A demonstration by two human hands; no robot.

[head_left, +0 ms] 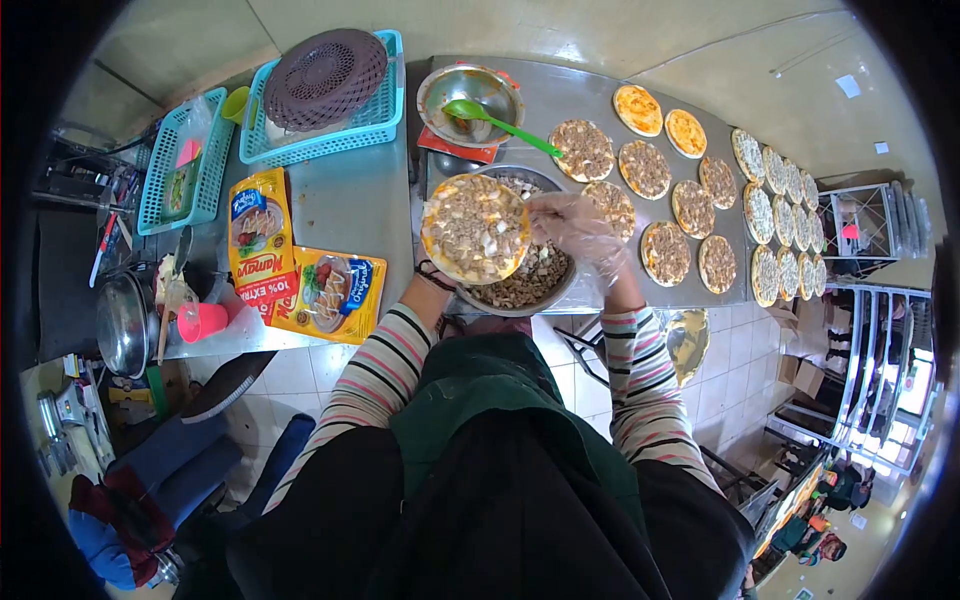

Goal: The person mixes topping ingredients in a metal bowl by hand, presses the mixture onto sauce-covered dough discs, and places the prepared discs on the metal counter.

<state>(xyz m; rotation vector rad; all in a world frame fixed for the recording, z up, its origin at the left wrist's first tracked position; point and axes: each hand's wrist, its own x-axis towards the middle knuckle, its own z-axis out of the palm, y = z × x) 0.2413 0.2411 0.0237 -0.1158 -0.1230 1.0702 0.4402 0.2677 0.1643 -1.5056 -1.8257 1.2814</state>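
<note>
A small round pizza point(476, 229), topped with minced meat and pale cubes, is held up above a steel bowl. My left hand point(432, 284) supports it from below, its fingers hidden beneath the crust. In a clear plastic glove, my right hand point(580, 232) is at the pizza's right edge with its fingers drawn together; what they hold, if anything, does not show. Under both hands stands the large steel bowl point(572, 275) of minced meat and pale cubes. Several meat-topped pizzas point(665, 252) lie on the metal table to the right.
Behind the meat bowl, a steel bowl point(432, 98) holds a green spoon point(510, 130). Two sauce-covered bases point(637, 110) and several white-topped pizzas point(759, 213) lie rightward. Mayonnaise pouches point(335, 290), turquoise baskets point(330, 147), a pink cup point(203, 321) and a pan point(122, 325) occupy the left.
</note>
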